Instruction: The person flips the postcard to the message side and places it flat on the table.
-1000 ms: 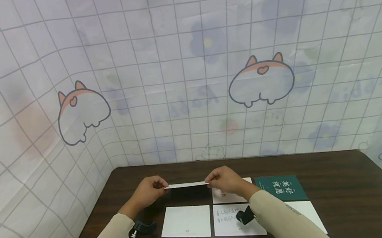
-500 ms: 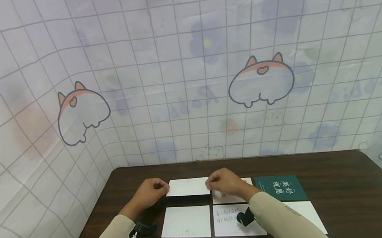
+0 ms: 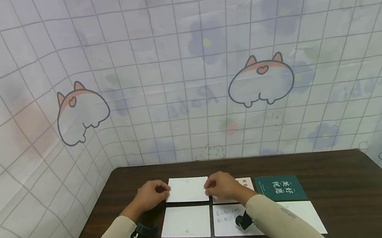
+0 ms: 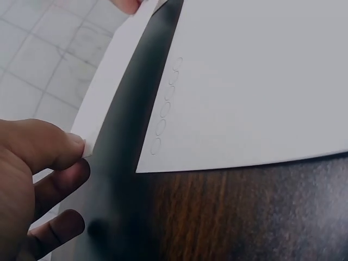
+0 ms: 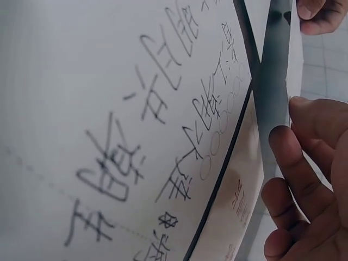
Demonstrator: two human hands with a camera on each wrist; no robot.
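Both hands pinch a white postcard (image 3: 187, 190) by its opposite short sides, just behind another white postcard (image 3: 186, 223) lying on the table. My left hand (image 3: 152, 196) has thumb and forefinger at its left corner; in the left wrist view that thumb (image 4: 60, 147) presses on the card's edge, which stands a little above the table. At the right end my right hand (image 3: 221, 185) holds the other side, and its lower fingers (image 5: 288, 157) curl loosely in the right wrist view. Beneath the right forearm lies a postcard with handwriting (image 3: 226, 223), partly covered.
A card with red characters (image 3: 246, 184) lies partly hidden behind the right hand. Beside it is a dark green card (image 3: 281, 188) with white characters, and another white card (image 3: 309, 216) in front of that. The dark wooden table (image 3: 360, 193) meets a patterned curtain (image 3: 188, 95) at the back.
The held postcard, seen nearly edge-on a second ago, has tilted and come down so its white face shows fully. Both hands have shifted slightly with it.
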